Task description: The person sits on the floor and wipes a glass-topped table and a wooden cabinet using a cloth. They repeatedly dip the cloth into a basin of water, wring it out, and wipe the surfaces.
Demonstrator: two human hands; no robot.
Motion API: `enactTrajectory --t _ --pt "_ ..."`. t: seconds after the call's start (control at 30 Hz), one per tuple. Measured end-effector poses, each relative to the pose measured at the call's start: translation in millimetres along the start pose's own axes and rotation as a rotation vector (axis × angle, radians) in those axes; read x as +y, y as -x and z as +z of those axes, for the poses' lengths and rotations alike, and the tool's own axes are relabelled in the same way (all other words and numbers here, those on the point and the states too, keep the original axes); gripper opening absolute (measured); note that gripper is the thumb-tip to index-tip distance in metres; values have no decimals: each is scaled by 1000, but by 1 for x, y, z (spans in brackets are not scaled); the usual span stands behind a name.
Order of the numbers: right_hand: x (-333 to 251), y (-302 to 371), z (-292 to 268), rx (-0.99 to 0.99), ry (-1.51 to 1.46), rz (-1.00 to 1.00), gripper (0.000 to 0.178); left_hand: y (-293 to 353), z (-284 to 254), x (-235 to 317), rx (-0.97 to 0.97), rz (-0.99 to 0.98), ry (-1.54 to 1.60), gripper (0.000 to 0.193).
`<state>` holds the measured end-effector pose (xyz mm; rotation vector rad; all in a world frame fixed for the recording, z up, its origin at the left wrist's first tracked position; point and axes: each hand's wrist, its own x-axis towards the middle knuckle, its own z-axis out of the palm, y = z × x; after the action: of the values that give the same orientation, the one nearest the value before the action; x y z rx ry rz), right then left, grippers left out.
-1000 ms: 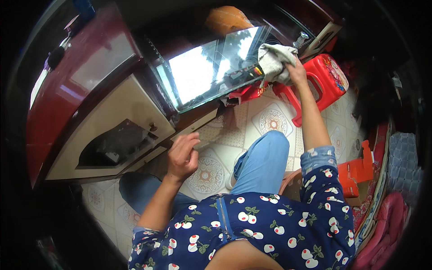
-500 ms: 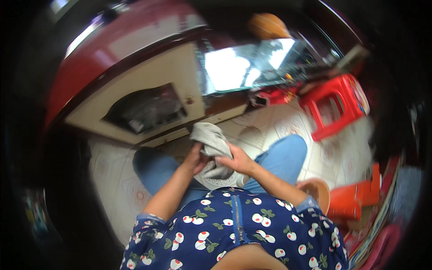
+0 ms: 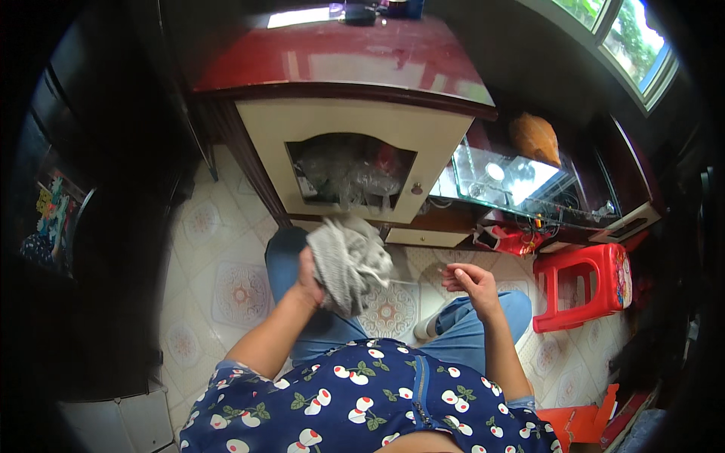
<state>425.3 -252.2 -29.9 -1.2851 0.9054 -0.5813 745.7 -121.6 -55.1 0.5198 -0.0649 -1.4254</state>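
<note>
A crumpled grey cloth, ribbed on one side and fuzzy-looking on the other, hangs above my lap. My left hand grips its left edge, with the fingers mostly hidden behind the fabric. Off to the right of the cloth, my right hand is raised over my right knee. Its fingers are loosely bent with the thumb apart, and I see nothing held in them. Below the cloth, patterned floor tiles show between my legs.
Ahead stands a dark red cabinet with a cream door. A glass shelf and an orange-brown rounded object are to its right. A red plastic stool stands at the right, with an orange box nearer me.
My right hand has let go of the cloth and moved right. The left hand keeps hold of the cloth, which now hangs more spread out. The view has turned, showing more cabinet and a window.
</note>
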Motion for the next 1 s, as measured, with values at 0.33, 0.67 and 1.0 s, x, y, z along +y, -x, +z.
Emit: enactTrajectory --t 0.33,0.67,1.0 --pt "-23 -63 -27 65 -144 -84 28 -92 114 119 366 1711 -1101 23" --pt "8 -100 -56 61 -309 -181 29 -186 183 -68 219 1632 -1938 33" --pt "0 -91 -74 120 -341 -177 25 -122 177 -47 -322 1369 -1481 34"
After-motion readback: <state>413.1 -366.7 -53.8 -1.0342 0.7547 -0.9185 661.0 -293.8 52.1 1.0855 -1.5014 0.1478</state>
